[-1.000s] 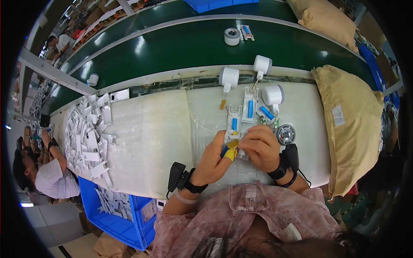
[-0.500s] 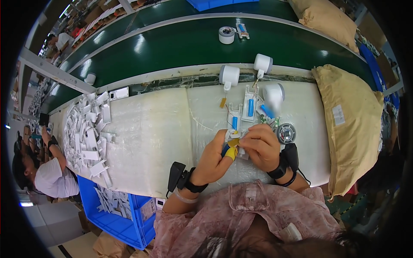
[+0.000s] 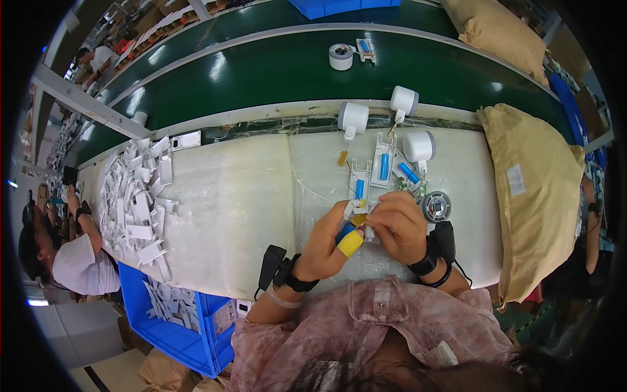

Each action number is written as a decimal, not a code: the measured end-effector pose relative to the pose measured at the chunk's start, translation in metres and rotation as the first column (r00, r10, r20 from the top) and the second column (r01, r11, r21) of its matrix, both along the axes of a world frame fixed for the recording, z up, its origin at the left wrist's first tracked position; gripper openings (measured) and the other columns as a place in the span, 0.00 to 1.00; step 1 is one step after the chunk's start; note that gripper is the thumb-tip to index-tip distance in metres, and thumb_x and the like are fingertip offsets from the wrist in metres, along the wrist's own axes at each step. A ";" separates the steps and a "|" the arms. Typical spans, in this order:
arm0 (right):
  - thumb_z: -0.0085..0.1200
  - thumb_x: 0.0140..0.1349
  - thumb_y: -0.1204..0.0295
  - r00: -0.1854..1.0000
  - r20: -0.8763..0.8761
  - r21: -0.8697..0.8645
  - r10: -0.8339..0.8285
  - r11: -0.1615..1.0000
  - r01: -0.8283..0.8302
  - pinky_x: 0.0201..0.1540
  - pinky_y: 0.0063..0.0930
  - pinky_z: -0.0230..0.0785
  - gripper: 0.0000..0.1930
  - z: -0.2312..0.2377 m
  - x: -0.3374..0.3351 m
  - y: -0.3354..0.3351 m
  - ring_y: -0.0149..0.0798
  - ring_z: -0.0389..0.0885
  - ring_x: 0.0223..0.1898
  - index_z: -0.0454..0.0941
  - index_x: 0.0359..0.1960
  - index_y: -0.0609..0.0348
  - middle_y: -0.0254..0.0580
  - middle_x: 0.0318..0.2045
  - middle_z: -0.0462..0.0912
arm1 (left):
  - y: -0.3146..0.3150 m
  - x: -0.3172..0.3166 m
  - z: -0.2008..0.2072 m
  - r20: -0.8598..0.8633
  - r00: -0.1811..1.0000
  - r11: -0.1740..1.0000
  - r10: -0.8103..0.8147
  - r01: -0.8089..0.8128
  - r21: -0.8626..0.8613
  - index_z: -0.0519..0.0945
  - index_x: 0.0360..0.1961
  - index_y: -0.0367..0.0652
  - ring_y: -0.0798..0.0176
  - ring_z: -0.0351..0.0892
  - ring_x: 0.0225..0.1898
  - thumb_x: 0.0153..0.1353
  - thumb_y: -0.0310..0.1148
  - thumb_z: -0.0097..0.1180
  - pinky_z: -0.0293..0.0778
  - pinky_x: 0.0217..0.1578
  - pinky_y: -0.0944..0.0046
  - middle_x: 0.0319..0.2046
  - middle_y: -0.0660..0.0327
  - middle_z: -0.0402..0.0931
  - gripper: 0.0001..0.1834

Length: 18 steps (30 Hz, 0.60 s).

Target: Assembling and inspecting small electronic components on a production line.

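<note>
My left hand (image 3: 321, 247) is closed, with yellow and blue coverings on its fingertips, pinching a small flat yellow piece (image 3: 358, 219) beside a white plastic part. My right hand (image 3: 401, 228) meets it from the right, thumb and fingertips pressed together at the yellow piece's edge; what they hold is hidden. Just beyond lies a white plastic housing (image 3: 353, 171) with a blue cylindrical battery (image 3: 360, 189) and thin wires. A second white housing (image 3: 377, 182) with a blue battery (image 3: 385, 166) lies beside it. A round grey-rimmed unit (image 3: 436, 206) rests near my right hand.
White lamp-like heads (image 3: 353, 118) stand along the table's far edge, before a green conveyor belt (image 3: 274, 72). White plastic parts (image 3: 140, 202) are heaped at left, above a blue bin (image 3: 173, 343). A brown sack (image 3: 539, 196) bounds the right. A co-worker (image 3: 81, 261) sits far left.
The view has shifted slightly. My left thumb's yellow covering now shows more fully, and the yellow piece has tilted a little between my hands. Both hands stay at the same spot.
</note>
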State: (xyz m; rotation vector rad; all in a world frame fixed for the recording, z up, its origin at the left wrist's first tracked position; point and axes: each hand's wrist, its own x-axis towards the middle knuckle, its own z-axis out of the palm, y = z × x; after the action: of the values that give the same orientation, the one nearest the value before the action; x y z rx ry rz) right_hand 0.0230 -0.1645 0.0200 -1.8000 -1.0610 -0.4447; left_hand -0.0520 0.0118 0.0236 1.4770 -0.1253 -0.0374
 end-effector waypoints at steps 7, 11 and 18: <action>0.65 0.44 0.84 1.000 0.001 0.005 -0.010 1.000 0.010 0.43 0.38 0.72 0.13 0.000 -0.001 0.000 0.48 0.79 0.40 0.81 0.33 0.58 0.40 0.32 0.80 | -0.005 0.000 0.000 -0.030 0.998 0.991 0.054 -0.050 0.123 0.68 0.56 0.34 0.54 0.78 0.43 0.67 0.28 0.48 0.72 0.46 0.62 0.43 0.49 0.77 0.18; 0.65 0.43 0.84 1.000 0.001 0.000 -0.011 1.000 0.011 0.44 0.38 0.72 0.14 0.001 -0.002 0.001 0.47 0.79 0.39 0.81 0.33 0.58 0.40 0.32 0.80 | -0.005 0.000 -0.004 -0.014 0.997 0.987 0.072 -0.070 0.147 0.69 0.56 0.34 0.49 0.79 0.45 0.67 0.27 0.49 0.73 0.46 0.60 0.44 0.48 0.77 0.18; 0.66 0.42 0.85 1.000 0.008 0.002 -0.013 1.000 0.013 0.45 0.38 0.73 0.14 -0.001 -0.003 0.004 0.47 0.78 0.38 0.80 0.33 0.58 0.39 0.31 0.80 | -0.006 -0.001 -0.009 0.018 0.989 0.968 0.148 -0.149 0.201 0.73 0.53 0.35 0.48 0.80 0.43 0.65 0.25 0.49 0.74 0.45 0.60 0.42 0.48 0.78 0.15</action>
State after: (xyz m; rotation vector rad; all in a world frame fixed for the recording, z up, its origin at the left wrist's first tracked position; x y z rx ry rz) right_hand 0.0198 -0.1602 0.0187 -1.8062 -1.0546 -0.4610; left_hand -0.0534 0.0055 0.0144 1.6860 -0.0128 0.0759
